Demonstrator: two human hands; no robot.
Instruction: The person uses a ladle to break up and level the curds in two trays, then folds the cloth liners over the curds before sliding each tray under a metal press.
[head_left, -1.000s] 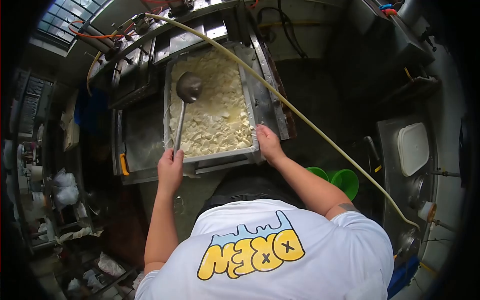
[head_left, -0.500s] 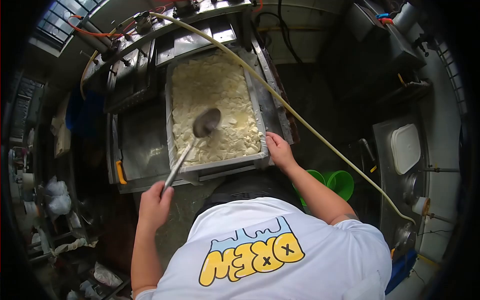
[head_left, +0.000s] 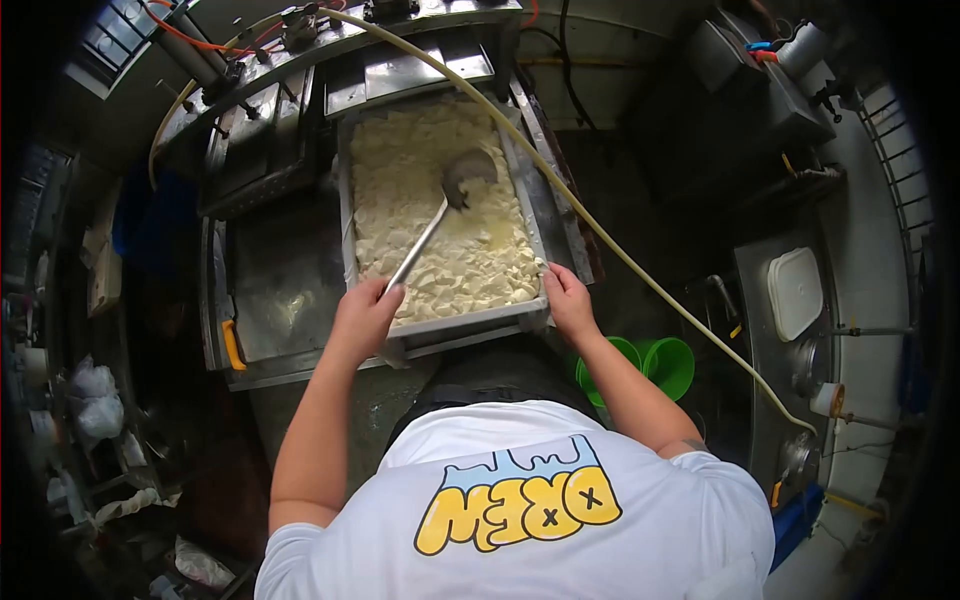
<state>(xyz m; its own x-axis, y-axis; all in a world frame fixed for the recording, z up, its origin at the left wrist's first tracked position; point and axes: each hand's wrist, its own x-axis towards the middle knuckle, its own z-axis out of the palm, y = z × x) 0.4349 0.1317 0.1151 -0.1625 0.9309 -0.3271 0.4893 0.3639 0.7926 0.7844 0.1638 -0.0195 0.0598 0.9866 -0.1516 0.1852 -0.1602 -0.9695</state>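
A large rectangular tray (head_left: 347, 215) lined with cloth holds pale, broken curd-like pieces (head_left: 410, 245). My left hand (head_left: 368, 312) is closed round the handle of a metal ladle (head_left: 425, 243), just over the tray's near left corner. The ladle's bowl lies among the pieces right of the middle, with some of the pale stuff in it. At the near right corner, my right hand (head_left: 568, 300) grips the tray's edge or its cloth lining, fingers bent over the rim.
A yellowish hose (head_left: 600, 237) runs diagonally past the tray's right side. Green buckets (head_left: 668, 368) stand low at the right. A yellow-handled tool (head_left: 232, 345) lies left on the metal table (head_left: 285, 345). A white lid (head_left: 796, 294) rests on the right counter.
My left hand has moved forward and right, carrying the ladle's bowl farther up and right through the pieces. My right hand stays at the tray's corner. The view has shifted slightly.
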